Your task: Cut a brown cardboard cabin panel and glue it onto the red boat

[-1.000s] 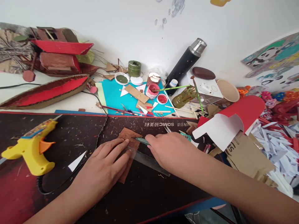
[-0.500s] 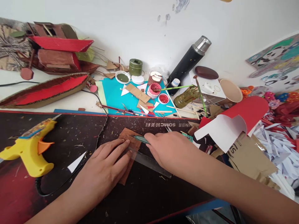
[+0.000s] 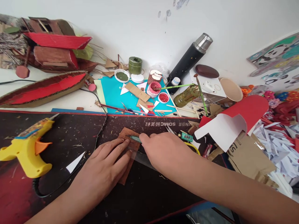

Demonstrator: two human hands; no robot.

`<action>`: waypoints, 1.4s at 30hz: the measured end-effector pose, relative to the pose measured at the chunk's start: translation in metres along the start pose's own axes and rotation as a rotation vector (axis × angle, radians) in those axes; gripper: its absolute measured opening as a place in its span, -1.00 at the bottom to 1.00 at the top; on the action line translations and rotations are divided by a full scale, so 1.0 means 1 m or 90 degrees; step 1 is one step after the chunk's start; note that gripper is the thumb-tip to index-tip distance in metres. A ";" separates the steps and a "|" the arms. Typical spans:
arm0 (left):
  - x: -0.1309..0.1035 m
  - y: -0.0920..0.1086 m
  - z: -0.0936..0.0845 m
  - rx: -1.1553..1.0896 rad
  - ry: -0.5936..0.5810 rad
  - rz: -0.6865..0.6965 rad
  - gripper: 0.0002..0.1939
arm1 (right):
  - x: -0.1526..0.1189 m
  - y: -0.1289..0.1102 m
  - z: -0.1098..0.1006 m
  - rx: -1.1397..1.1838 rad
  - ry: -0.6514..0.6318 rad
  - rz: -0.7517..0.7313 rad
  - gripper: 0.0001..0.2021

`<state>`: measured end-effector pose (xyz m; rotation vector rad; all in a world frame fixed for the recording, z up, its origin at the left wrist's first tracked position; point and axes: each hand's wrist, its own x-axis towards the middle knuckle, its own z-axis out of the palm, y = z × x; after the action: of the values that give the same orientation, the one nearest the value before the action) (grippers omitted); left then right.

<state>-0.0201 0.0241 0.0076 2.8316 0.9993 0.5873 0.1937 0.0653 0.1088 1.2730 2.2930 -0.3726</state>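
My left hand (image 3: 102, 166) lies with fingers stretched out, pressing a clear ruler (image 3: 146, 160) down on a strip of brown cardboard (image 3: 127, 174). The ruler lies slantwise across the strip, and its right part runs under my right hand. Closed in a pinch, my right hand (image 3: 163, 149) holds a slim teal cutter knife (image 3: 135, 138), low and tilted. The knife's tip touches or nearly touches the strip's upper part, just beyond my left fingertips. My right fingers partly hide the knife's body.
A yellow glue gun (image 3: 30, 146) lies at the left, by a white paper triangle (image 3: 75, 162). Behind are a cardboard boat (image 3: 46, 88), paint pots (image 3: 154, 88) and a black thermos (image 3: 187, 59). Scissors (image 3: 170, 129) and a green-labelled item (image 3: 185, 137) sit beyond my right wrist.
My right hand has moved slightly left with the knife, its tip further along the strip. My left hand stays in place. More of the green-labelled item and a yellow loop now show.
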 end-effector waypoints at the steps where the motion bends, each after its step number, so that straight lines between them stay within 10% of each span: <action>1: 0.000 0.000 0.000 0.000 0.001 0.003 -0.61 | 0.001 -0.001 0.000 0.000 -0.004 0.000 -0.78; 42: -0.001 -0.001 0.002 -0.002 -0.023 -0.002 -0.63 | -0.001 0.012 -0.006 0.029 -0.028 -0.002 -0.79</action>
<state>-0.0202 0.0244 0.0051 2.8267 0.9958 0.5354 0.2024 0.0736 0.1144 1.2708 2.2614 -0.4528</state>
